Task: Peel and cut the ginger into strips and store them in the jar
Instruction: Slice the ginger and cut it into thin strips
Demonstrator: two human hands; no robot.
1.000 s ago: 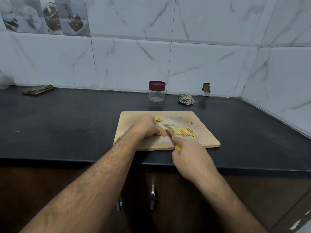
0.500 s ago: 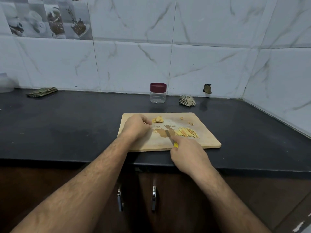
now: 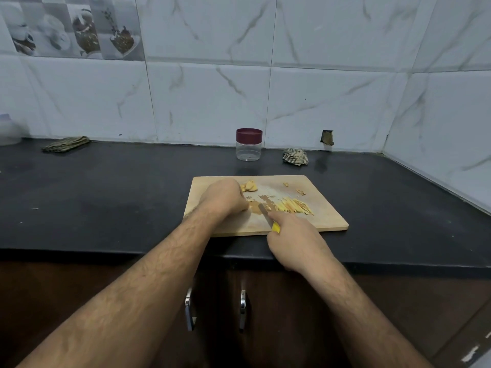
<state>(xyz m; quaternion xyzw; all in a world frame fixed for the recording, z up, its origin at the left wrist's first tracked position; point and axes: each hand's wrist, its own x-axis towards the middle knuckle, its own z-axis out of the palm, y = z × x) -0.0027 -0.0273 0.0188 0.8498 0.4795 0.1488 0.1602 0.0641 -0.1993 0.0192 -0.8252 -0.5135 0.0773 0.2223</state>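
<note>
The left hand (image 3: 225, 197) is sitting closer to the knife (image 3: 267, 215) than it was half a second ago, its curled fingers now bunched down on a small bit of ginger right beside the blade, though the piece itself is mostly hidden under them. The right hand (image 3: 295, 241) is staying wrapped around the yellow handle, forefinger stretched along the top, the dull metal tip resting on the pale wooden cutting board (image 3: 326, 221). Just right of the blade, a loose fan of thin yellow ginger strips (image 3: 293, 207) is lying flat on the board, as before. Beyond the left hand's knuckles, a knobbly peeled ginger chunk (image 3: 249, 186) is sitting near the far edge, with a few crumbs of peel off to its right. Farther back on the matte black worktop (image 3: 119, 195), the round clear plastic jar (image 3: 249, 148) is standing upright with its maroon lid on, a crumpled striped cloth (image 3: 295, 156) just right of it.
</note>
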